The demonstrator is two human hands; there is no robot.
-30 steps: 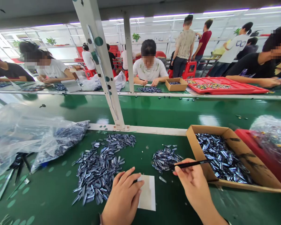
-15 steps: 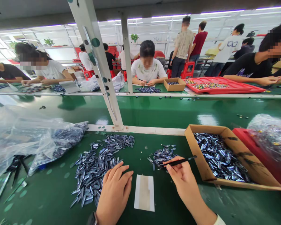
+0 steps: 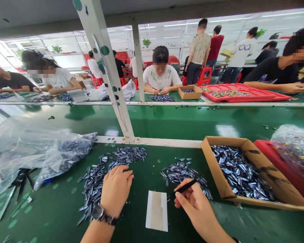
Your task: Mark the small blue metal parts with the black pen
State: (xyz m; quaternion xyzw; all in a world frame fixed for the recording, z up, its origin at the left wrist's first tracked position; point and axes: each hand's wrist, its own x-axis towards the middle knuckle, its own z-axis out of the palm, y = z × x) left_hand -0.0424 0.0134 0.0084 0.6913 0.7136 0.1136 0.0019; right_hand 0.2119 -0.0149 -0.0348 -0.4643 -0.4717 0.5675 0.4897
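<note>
My left hand [image 3: 117,189], with a dark wristwatch [image 3: 102,215], is over the large pile of small shiny blue-grey pieces [image 3: 92,185]. Its fingers are curled together at the right side of the pile, and what they pinch is hidden. My right hand [image 3: 192,199] grips slim black tweezers [image 3: 186,186], their thin tips pointing left to the edge of a white card [image 3: 149,216]. A beige strip runs down the card's middle. Just behind the right hand lies a smaller pile of the same pieces [image 3: 178,170].
A cardboard box [image 3: 219,180] of such pieces stands at right, beside a red tray [image 3: 273,158] bearing a plastic bag [image 3: 294,141]. A clear bag [image 3: 22,141] and scissors [image 3: 8,197] lie at left. A metal post [image 3: 111,77] rises ahead; several people sit opposite.
My left hand has moved up and left onto the large pile, its fingers now curled. The right hand has drawn back from the small pile, bringing the tweezers' tips to the card.
</note>
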